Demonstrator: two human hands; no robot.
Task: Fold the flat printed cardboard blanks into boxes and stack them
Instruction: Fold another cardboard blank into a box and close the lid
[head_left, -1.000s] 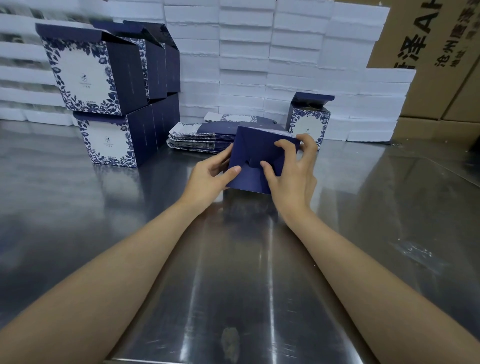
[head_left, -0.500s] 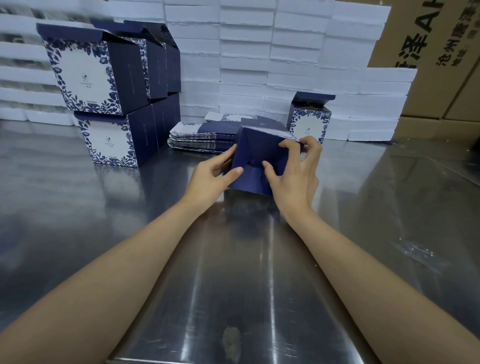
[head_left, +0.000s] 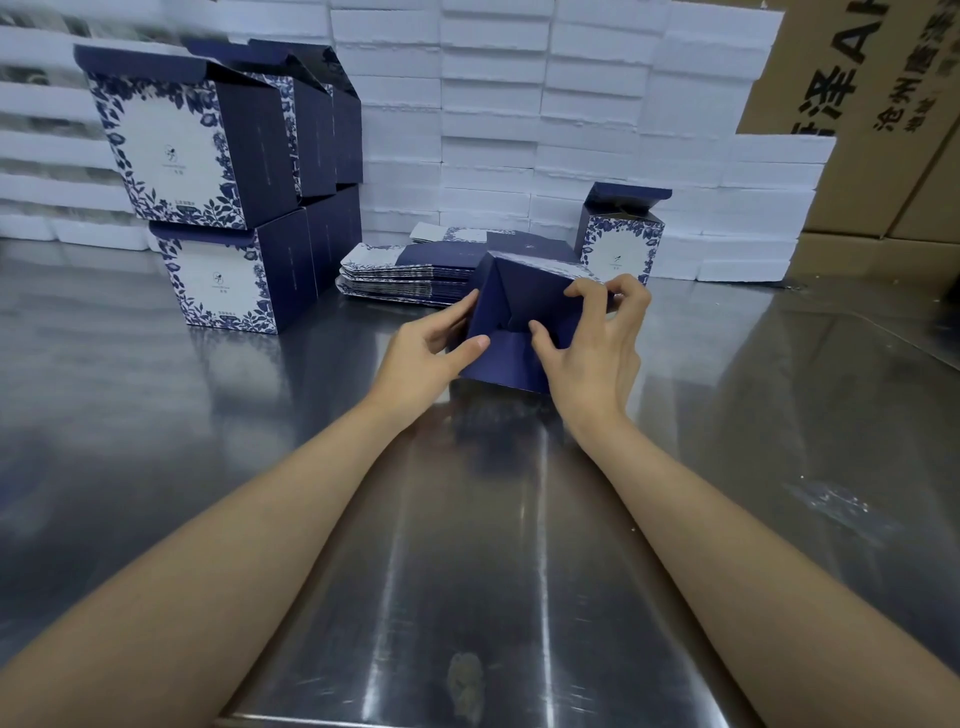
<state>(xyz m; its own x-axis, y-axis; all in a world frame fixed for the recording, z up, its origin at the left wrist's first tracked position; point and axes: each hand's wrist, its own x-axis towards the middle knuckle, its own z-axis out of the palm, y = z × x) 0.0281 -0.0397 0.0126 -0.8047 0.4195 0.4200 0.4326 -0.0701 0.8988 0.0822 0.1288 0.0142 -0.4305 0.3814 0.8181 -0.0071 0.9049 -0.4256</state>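
A navy blue cardboard box, half folded, stands on the steel table with its bottom flaps turned toward me. My left hand grips its left edge, thumb lying on the lower flap. My right hand grips the right side, fingers hooked over the top right corner and thumb pressing the flaps. Just behind it lies a pile of flat printed blanks. Finished boxes with blue floral print are stacked two high at the back left. One more folded box stands behind my right hand.
White foam slabs form a wall along the back of the table. Brown shipping cartons with printed characters rise at the right. A scrap of clear film lies on the steel at the right.
The box's bottom flaps have been pushed further inward and now fold into a recess. My right fingers have shifted along the top right corner. Both hands stayed on the box.
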